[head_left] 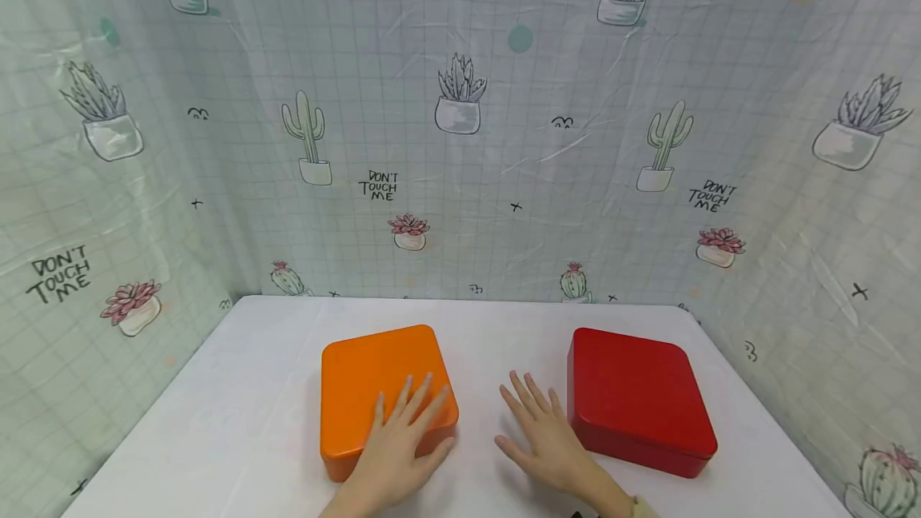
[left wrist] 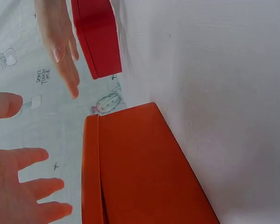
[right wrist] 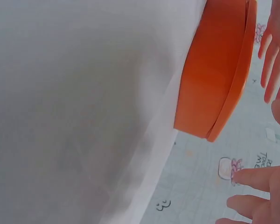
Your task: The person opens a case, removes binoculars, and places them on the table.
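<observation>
An orange lidded box (head_left: 367, 382) lies on the left half of the table, its lid on. My left hand (head_left: 399, 454) is spread above its near right part, fingers extended; in the left wrist view a gap shows between those fingers (left wrist: 32, 189) and the orange box (left wrist: 144, 172). To the right is a red box (head_left: 636, 398), also covered by its lid. My right hand (head_left: 550, 446) hovers over the table left of the red box, fingers spread, holding nothing. Whatever the boxes contain is hidden.
Both boxes stand on a white-covered table (head_left: 504, 326). A pale curtain (head_left: 460, 182) printed with cacti and lettering hangs behind the table and along both sides. White tabletop shows between the two boxes.
</observation>
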`<state>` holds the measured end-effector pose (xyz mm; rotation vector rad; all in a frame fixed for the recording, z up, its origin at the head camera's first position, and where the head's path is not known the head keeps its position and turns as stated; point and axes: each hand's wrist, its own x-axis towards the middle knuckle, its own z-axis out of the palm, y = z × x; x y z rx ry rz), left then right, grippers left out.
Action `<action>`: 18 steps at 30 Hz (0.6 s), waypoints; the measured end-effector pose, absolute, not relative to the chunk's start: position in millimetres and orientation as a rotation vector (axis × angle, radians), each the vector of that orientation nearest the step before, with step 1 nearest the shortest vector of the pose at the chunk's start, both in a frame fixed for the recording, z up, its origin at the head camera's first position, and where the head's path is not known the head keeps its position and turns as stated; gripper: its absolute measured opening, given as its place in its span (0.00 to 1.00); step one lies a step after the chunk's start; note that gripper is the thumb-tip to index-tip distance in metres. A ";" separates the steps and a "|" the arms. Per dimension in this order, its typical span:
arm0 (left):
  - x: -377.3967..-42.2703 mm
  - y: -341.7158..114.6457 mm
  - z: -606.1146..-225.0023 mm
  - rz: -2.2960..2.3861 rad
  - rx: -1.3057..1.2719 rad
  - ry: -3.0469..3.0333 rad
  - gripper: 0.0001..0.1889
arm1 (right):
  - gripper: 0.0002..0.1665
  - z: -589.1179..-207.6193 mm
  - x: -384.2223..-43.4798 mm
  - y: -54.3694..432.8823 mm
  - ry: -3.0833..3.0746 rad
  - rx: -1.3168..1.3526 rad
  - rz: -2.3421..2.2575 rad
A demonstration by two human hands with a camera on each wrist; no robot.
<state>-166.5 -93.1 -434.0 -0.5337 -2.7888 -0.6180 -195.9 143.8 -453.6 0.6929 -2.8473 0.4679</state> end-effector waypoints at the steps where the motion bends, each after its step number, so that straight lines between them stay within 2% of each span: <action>1: -166.0 -94.6 -433.8 -0.638 -0.526 -2.784 0.31 | 0.40 -453.1 -196.1 142.9 -2.852 0.696 0.490; 18: -157.1 -117.2 -429.6 -0.809 -0.437 -2.525 0.25 | 0.36 -446.1 -199.4 127.6 -2.888 0.654 0.820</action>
